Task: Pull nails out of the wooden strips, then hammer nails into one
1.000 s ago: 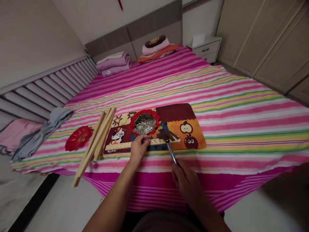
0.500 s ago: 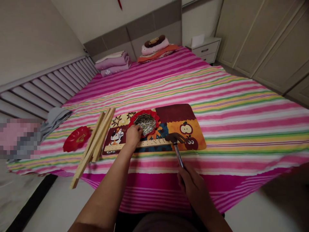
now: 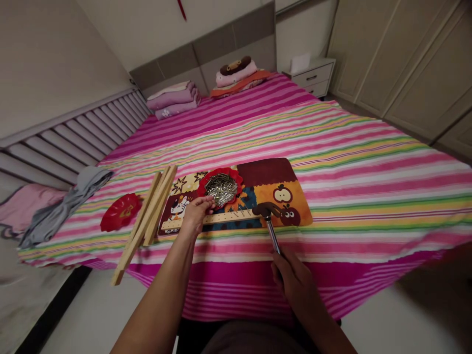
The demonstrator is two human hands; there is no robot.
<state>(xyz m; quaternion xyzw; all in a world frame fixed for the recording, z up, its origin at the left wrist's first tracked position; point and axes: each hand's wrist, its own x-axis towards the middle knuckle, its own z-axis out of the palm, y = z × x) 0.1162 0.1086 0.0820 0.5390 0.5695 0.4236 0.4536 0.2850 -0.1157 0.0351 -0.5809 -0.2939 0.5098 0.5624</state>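
My right hand (image 3: 293, 276) is closed around the metal handle of a hammer (image 3: 272, 235). Its dark head rests at the right end of a narrow wooden strip (image 3: 230, 216) that has rows of small holes. Several nails (image 3: 238, 213) stick up from that strip, leaning. My left hand (image 3: 196, 212) is over the strip, thumb and fingers pinched together; whatever is between them is too small to make out. Just beyond its fingertips sits a red scalloped bowl (image 3: 239, 175) heaped with loose nails (image 3: 221, 188).
Under the strip and bowl lies a patterned mat (image 3: 267, 172) on a striped bedspread (image 3: 354, 182). Several wooden strips (image 3: 147, 216) are piled at left, one overhanging the bed edge. A red dish (image 3: 120, 211) and grey cloth (image 3: 79, 191) lie farther left.
My left hand has drawn back from the nails in the bowl, toward me and slightly left, its fingers pinched. My right hand and the hammer have stayed nearly still.
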